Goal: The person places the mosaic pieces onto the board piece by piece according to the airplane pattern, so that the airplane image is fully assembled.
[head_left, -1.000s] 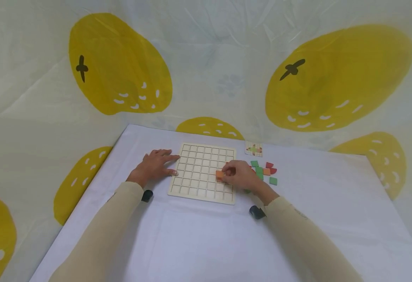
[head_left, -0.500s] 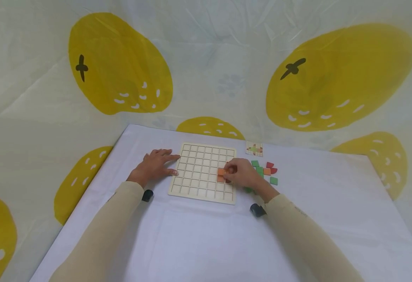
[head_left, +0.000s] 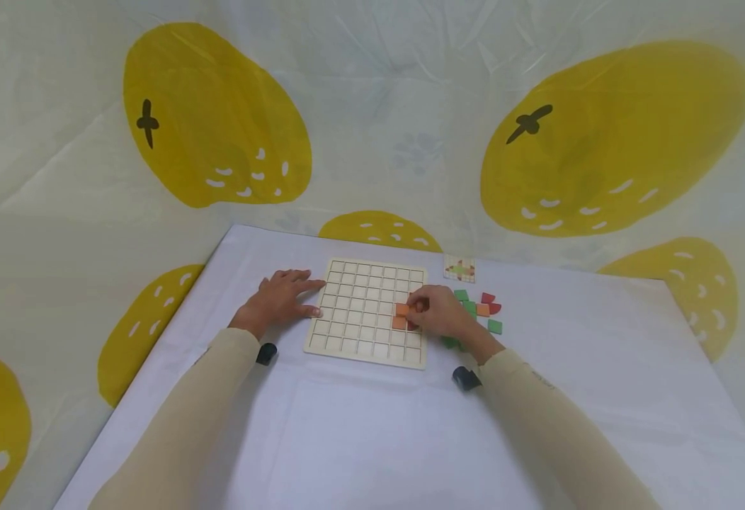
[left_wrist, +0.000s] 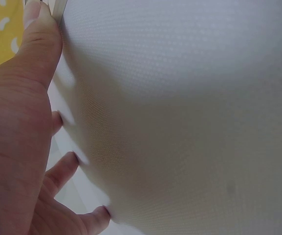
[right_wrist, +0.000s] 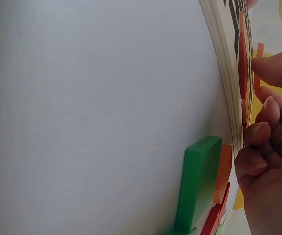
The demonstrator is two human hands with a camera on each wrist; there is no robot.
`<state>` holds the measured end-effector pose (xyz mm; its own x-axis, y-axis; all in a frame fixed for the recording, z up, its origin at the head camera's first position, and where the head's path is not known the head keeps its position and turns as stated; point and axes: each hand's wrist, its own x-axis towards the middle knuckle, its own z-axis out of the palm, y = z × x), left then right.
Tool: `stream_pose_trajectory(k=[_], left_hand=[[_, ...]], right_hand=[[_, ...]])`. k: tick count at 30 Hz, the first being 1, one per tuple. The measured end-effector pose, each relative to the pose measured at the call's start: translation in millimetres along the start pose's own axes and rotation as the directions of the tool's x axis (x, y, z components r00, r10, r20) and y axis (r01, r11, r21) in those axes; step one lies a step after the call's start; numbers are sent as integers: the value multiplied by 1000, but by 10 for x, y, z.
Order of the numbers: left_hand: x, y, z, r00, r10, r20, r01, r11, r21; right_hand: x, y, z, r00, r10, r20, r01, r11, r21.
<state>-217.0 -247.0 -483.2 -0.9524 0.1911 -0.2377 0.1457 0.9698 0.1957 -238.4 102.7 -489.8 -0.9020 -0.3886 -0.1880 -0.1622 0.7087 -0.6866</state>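
Observation:
A pale wooden grid board (head_left: 353, 312) lies on the white table. At its left edge rests my left hand (head_left: 283, 301), fingers spread, its thumb (left_wrist: 40, 41) on the board's rim. Over the right part of the board, my right hand (head_left: 439, 310) pinches an orange square tile (right_wrist: 260, 54) between thumb and fingertips. That tile is just above the board surface in the right wrist view. On the grid under the hand lie another orange tile (head_left: 399, 323) and a red piece (head_left: 413, 327), partly hidden by the fingers.
Right of the board are loose green tiles (head_left: 494, 326), red rounded pieces (head_left: 488, 298) and an orange tile (head_left: 483, 310). Behind them lies a small pattern card (head_left: 459, 269). A cloth with yellow fruit prints (head_left: 219, 113) hangs behind the table.
My right hand has moved slightly away from me with the orange tile, uncovering the orange tile lying on the grid. My left hand has stayed at the board's edge.

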Motion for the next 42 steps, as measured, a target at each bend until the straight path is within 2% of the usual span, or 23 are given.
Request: stream_pose_trajectory(k=[15, 38, 42], left_hand=[[14, 13, 19, 1000, -16, 12, 16, 1000, -3], [-1, 15, -3, 1000, -11, 8, 11, 1000, -12], [-7, 12, -8, 1000, -7, 7, 7, 1000, -8]], right_hand=[[40, 53, 23, 998, -59, -23, 58, 997, -45], [41, -52, 31, 999, 36, -28, -37, 998, -52], [40, -64, 29, 999, 32, -32, -34, 997, -64]])
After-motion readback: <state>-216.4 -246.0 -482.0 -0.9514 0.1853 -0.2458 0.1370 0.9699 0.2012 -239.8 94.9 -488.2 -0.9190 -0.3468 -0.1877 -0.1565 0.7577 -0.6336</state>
